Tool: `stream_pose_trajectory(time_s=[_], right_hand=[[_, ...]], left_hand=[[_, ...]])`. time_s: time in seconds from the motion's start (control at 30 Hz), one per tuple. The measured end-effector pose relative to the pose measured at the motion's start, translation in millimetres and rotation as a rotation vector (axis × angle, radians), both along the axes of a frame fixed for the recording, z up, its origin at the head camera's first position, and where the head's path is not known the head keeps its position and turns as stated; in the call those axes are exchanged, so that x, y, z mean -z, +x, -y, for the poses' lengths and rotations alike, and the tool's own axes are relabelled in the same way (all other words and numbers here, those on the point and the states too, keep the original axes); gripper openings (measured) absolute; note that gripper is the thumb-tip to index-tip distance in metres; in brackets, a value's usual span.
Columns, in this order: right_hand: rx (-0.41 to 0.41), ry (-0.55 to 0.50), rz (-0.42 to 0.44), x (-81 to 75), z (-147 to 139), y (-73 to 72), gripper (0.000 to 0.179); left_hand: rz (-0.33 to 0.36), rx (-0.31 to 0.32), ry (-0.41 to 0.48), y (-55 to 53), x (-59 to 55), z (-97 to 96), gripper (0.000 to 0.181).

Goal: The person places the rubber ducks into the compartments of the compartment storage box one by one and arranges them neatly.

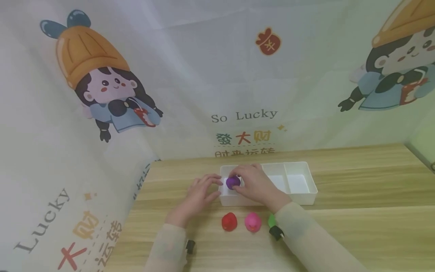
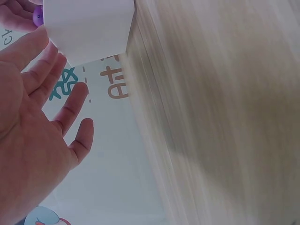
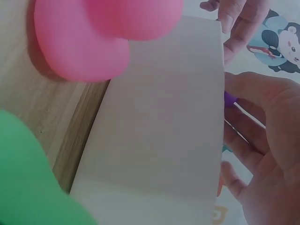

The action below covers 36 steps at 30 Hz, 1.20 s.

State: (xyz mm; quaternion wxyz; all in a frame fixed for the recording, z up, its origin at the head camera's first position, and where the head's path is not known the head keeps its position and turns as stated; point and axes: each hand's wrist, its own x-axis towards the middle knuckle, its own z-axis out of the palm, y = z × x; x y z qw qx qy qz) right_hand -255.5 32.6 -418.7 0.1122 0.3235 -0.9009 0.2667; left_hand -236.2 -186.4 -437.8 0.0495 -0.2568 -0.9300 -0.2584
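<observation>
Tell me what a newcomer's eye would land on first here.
Probably the big cartoon figure in an orange hat, at the upper left of the printed cloth. Next, the purple toy pinched by the right hand at the white box's left end. Then the bright red toy and pink toy, on the table before the box.

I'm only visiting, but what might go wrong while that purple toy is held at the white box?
The purple toy might slip, since the grip of the right hand seems to be just thumb and fingers. The green toy could get knocked: the black piece at the right wrist overlaps it in the head view. The white box may shift if the left hand, close by its left end, bumps it.
</observation>
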Motion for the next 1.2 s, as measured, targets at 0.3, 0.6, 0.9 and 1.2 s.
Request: stream_pose_trajectory(time_s=[0.3,0.6,0.9,1.2], right_hand=[[0.028,0.078,0.036,6.9,4,-11.3,0.030],[0.040,0.135,0.055,8.2,8,-14.1,0.026],[0.092,0.190,0.075,7.3,15,-13.1,0.027],[0.143,0.265,0.077,8.7,23,-14.3,0.027]], left_hand=[[0.015,-0.024,0.011,0.5,-0.9,-3.4,0.029],[0.020,-0.016,0.014,0.3,-1.8,-4.0,0.029],[0.012,-0.016,0.022,1.4,0.0,-3.7,0.029],[0.027,-0.019,0.034,1.3,2.4,-2.4,0.028]])
